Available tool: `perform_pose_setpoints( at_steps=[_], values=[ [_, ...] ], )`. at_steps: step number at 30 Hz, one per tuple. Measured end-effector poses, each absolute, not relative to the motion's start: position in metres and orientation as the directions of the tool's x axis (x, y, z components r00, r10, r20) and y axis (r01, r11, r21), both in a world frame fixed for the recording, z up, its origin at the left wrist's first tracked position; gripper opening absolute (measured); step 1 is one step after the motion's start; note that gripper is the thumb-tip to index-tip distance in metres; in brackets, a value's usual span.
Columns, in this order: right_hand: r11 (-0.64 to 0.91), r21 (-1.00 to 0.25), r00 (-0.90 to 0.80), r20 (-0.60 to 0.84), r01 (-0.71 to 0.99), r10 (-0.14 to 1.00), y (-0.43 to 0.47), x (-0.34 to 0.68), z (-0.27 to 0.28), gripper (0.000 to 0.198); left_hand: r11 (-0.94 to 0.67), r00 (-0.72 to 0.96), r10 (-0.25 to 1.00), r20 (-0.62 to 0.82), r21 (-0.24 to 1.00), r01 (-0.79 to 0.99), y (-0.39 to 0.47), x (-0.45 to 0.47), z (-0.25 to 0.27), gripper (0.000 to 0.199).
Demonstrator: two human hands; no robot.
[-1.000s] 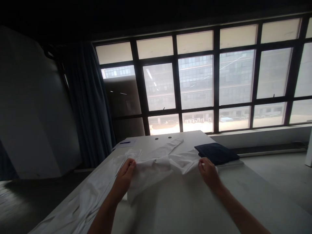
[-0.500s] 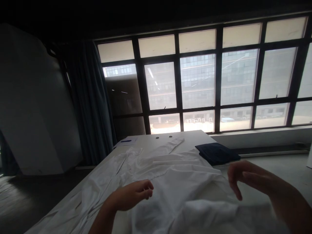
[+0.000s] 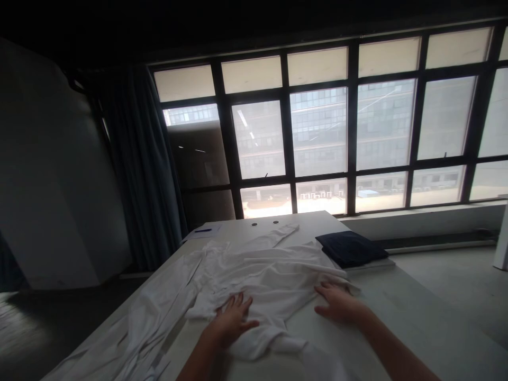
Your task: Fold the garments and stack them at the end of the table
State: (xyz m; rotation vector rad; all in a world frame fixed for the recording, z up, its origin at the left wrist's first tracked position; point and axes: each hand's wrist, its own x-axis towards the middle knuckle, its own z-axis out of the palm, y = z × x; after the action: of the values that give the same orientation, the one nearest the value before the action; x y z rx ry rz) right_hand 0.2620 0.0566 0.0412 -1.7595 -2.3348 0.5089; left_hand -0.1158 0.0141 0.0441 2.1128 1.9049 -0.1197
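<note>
A white long-sleeved garment (image 3: 273,270) lies rumpled across the table, one sleeve stretching toward the far end and another part trailing toward me. My left hand (image 3: 234,320) rests on its near left part, palm down with fingers spread. On its right edge lies my right hand (image 3: 337,302), fingers extended and apart, thumb pointing left. Neither hand grips the cloth. More white fabric (image 3: 146,307) spreads in loose folds along the table's left side, beside my left hand.
A folded dark navy cloth (image 3: 351,247) sits at the table's right edge. At the far left corner are a paper sheet and a pen (image 3: 203,230). The white table (image 3: 413,317) runs toward large windows (image 3: 317,132). A dark curtain (image 3: 138,174) hangs at left.
Both hands have come down onto the garment; the right moved left and forward from the air. The near cloth, spread wide toward the right before, now lies gathered further left, baring the table.
</note>
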Motion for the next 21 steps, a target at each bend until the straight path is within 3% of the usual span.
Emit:
perform_pose_setpoints(
  at_steps=[2,5,8,11,17,18,20,21],
  values=[
    [0.238,-0.312,-0.244,0.019,0.920,0.970,0.059,0.250,0.023,0.068,-0.067,0.083,0.988,-0.133,0.122,0.990,0.021,-0.119,0.032,0.076],
    [0.226,-0.225,-0.189,0.174,0.948,0.966,0.061,0.239,0.010,0.052,-0.083,0.087,0.996,-0.035,0.099,0.992,0.028,-0.122,0.021,0.072],
    [0.232,-0.214,-0.182,0.227,0.949,0.957,0.062,0.238,0.016,0.037,-0.099,0.103,0.994,-0.028,0.104,0.990,0.028,-0.123,0.019,0.075],
    [0.262,-0.223,-0.223,0.186,0.939,0.957,0.059,0.242,0.032,0.034,-0.119,0.128,0.988,-0.085,0.105,0.987,0.023,-0.124,0.022,0.086],
    [0.329,-0.284,-0.368,-0.097,0.901,0.925,0.038,0.246,0.052,0.018,-0.122,0.157,0.949,-0.274,0.139,0.983,0.007,-0.136,0.051,0.112],
    [0.308,-0.336,-0.393,-0.222,0.890,0.893,0.032,0.245,0.056,0.019,-0.117,0.156,0.946,-0.285,0.148,0.982,0.005,-0.139,0.058,0.102],
    [0.206,-0.493,-0.466,-0.490,0.845,0.737,0.024,0.242,0.065,0.024,-0.102,0.144,0.946,-0.289,0.155,0.983,0.001,-0.141,0.072,0.064],
    [0.152,-0.568,-0.510,-0.550,0.809,0.661,0.022,0.240,0.069,0.027,-0.092,0.132,0.951,-0.281,0.151,0.984,-0.001,-0.140,0.078,0.052]
  ],
)
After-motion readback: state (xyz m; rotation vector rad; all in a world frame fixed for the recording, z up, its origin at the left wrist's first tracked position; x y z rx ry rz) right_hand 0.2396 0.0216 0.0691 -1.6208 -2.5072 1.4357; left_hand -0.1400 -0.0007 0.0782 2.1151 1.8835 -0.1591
